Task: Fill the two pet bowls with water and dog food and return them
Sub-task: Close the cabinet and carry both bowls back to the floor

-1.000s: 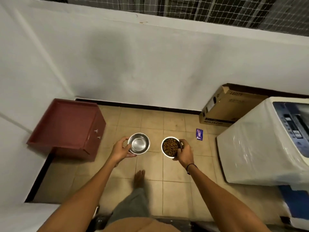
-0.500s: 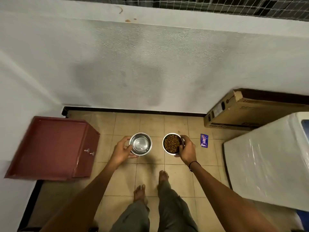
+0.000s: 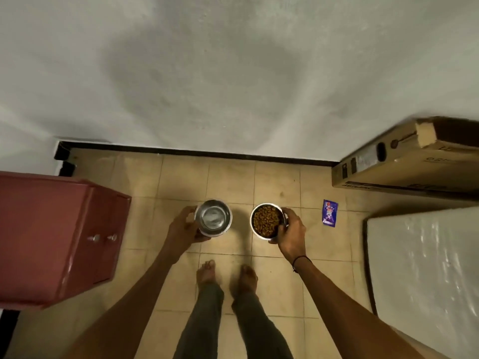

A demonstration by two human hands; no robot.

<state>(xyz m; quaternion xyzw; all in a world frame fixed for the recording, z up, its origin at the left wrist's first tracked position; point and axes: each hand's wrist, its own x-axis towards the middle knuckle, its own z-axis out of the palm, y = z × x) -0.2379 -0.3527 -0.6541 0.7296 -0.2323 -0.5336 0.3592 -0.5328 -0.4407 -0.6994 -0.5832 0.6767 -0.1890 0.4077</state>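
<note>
I hold two round steel pet bowls out in front of me, above a tiled floor. The water bowl (image 3: 213, 217) is on the left, with clear water in it, and my left hand (image 3: 182, 229) grips its left rim. The food bowl (image 3: 267, 221) on the right is full of brown kibble, and my right hand (image 3: 290, 233) grips its right rim. Both bowls are level and a small gap apart. My two bare feet stand side by side just below them.
A red cabinet (image 3: 51, 237) with two small knobs stands at the left. A long cardboard box (image 3: 404, 164) leans at the right wall, with a plastic-covered white appliance (image 3: 425, 275) below it. A small purple packet (image 3: 329, 213) lies on the tiles. A white wall (image 3: 207, 81) faces me.
I have stepped closer to the wall and both feet now stand together. The view has tipped further down. Both bowls stay held in the same grips.
</note>
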